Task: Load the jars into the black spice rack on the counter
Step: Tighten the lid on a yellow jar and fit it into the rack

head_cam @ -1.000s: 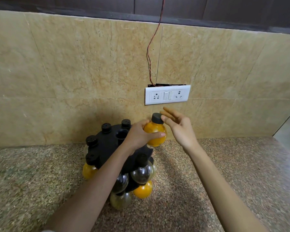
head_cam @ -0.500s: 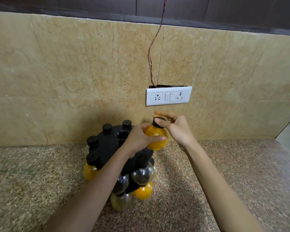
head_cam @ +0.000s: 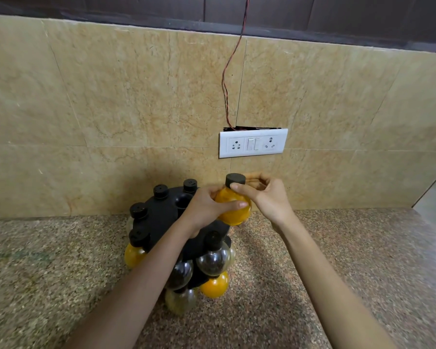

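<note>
The left hand (head_cam: 204,207) has its grip clamped round the belly of an orange jar (head_cam: 233,206), held up just right of the black spice rack (head_cam: 165,217) on the speckled desk (head_cam: 363,260), while the right hand (head_cam: 267,197) pinches the jar's neck below its black cap (head_cam: 235,180)

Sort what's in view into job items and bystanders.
Job items: orange jar held by left hand and right hand; black spice rack; empty slot; jars already racked.

Bystanders: socket plate; red wire; tiled wall.
</note>
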